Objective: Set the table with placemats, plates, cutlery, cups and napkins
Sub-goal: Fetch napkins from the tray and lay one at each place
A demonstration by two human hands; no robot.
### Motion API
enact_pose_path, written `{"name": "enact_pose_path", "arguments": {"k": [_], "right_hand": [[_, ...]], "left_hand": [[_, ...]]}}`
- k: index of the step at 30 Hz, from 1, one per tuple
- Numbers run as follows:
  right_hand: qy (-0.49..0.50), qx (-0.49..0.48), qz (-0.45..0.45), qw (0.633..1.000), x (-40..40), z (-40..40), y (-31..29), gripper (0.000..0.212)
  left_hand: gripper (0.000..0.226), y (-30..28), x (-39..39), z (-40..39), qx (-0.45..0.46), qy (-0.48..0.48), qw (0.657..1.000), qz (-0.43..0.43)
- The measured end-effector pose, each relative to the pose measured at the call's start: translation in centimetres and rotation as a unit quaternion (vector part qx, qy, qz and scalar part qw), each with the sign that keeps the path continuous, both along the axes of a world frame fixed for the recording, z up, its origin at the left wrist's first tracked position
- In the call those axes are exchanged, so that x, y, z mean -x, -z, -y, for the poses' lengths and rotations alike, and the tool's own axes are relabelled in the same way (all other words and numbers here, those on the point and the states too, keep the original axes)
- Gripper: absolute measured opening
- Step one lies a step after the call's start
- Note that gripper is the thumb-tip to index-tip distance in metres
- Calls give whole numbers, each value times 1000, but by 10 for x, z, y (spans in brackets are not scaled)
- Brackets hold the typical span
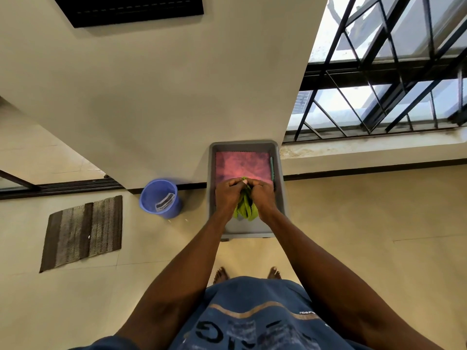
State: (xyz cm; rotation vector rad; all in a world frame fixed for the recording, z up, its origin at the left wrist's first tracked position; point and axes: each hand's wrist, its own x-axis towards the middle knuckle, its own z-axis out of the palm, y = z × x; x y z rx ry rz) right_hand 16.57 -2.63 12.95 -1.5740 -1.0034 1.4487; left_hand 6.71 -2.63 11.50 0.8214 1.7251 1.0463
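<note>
Gripping a bunched green cloth napkin (244,205) between them, the left hand (228,195) and right hand (262,197) meet over the grey rectangular plastic tub (211,173), fingers (236,182) of both curled tight round the top of the fabric while its loose folds hang down below the wrists. The likeliest trouble, as I judge it, is that the crumpled napkin reaches the place setting creased or half unfolded, since it is held as a wad and not by its corners; a trailing fold could also catch the tub's near rim as the hands lift away. Just beyond the fingertips, lying flat in the tub, is a pink mottled cloth placemat (242,166), and a thin teal strip (272,168) stands along its edge to the right of the right hand; what it is cannot be told. Dragging the napkin forward might ruffle that mat. Well to the left of the left hand a blue round plastic bucket (159,198) sits on the floor, holding what looks like a printed label or packet.
</note>
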Motion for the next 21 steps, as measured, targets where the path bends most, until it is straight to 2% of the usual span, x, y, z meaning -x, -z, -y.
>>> {"name": "enact_pose_path", "arguments": {"k": [1, 5, 10, 13, 17, 21], "right_hand": [[9, 23, -42, 999, 0, -2, -1, 32], [34, 94, -171, 980, -3, -8, -5, 23], [-14, 93, -185, 978, -3, -11, -9, 28], [-14, 78, -123, 989, -5, -16, -9, 23], [34, 43, 36, 998, -19, -25, -1, 25], [-81, -18, 117, 990, -32, -47, -10, 62]], "left_hand": [[6, -2, 1, 1, -4, -10, 1000, 14], [8, -4, 6, -2, -17, -27, 999, 20], [23, -9, 12, -8, -27, 6, 998, -47], [22, -12, 15, -13, -25, 20, 998, -51], [19, -23, 22, -17, -48, 41, 997, -35], [18, -31, 34, -25, -69, 59, 995, -37]]}}
